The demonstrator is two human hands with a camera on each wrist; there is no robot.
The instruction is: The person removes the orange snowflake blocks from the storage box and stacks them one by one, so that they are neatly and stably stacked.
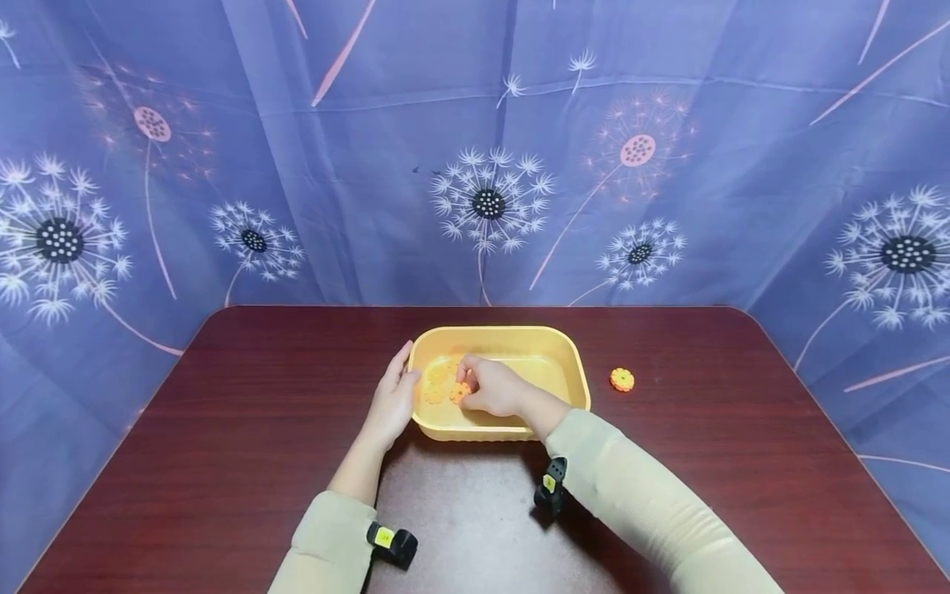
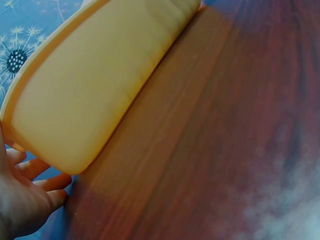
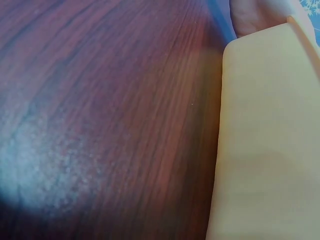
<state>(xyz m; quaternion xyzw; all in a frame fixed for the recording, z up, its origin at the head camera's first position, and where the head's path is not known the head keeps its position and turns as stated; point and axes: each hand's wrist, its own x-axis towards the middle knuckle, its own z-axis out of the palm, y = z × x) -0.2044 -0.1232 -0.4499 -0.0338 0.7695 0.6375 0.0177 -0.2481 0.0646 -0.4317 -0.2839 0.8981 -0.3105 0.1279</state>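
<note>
A yellow plastic tub [image 1: 549, 334] stands on the table. At its left end, my left hand [image 1: 392, 400] grips the wall, thumb over the rim and fingers along the outside; those fingers also show by the tub's corner in the left wrist view. Inside the tub, my right hand [image 1: 496, 386] pinches a small orange flower-shaped disc [image 1: 458, 393] between thumb and fingers. Beside it, on the tub's floor, lie more orange discs [image 1: 434, 394], pale and hard to tell apart. The right wrist view shows mostly the tub's outer side [image 3: 270, 125], which hides the right fingers.
Another orange flower-shaped disc [image 1: 622, 379] lies on the table to the right of the tub. The dark red wooden table [image 1: 245, 412] has rounded far corners. A blue curtain [image 1: 371, 181] with dandelion prints hangs behind it.
</note>
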